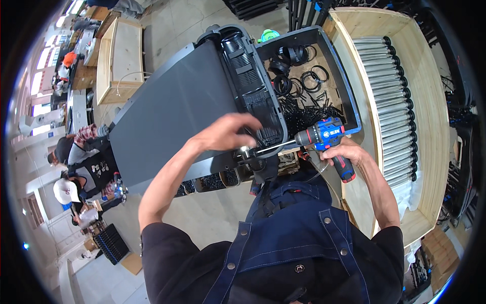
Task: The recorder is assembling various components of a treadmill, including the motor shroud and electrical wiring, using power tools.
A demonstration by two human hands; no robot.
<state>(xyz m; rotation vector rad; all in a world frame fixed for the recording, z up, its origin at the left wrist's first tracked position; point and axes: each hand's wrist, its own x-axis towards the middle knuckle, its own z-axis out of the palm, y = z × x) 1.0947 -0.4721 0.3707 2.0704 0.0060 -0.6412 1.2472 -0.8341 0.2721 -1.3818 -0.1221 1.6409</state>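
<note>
My right hand is wrapped round the grip of a blue and black cordless drill with a red-trimmed battery. A long thin bit runs left from its chuck to a shiny round metal part at the near corner of a treadmill. Whether the tip sits in a screw cannot be made out. Just above that corner hovers my left hand, fingers stretched and apart, slightly blurred, with nothing visible in them. The treadmill has a dark flat belt and an uncovered black compartment along its right end.
Right of the treadmill stands a grey bin with black rings and many screws. Beyond it, a wooden crate holds a row of metal rollers. Small parts trays sit below the treadmill's near edge. Other people work at far left.
</note>
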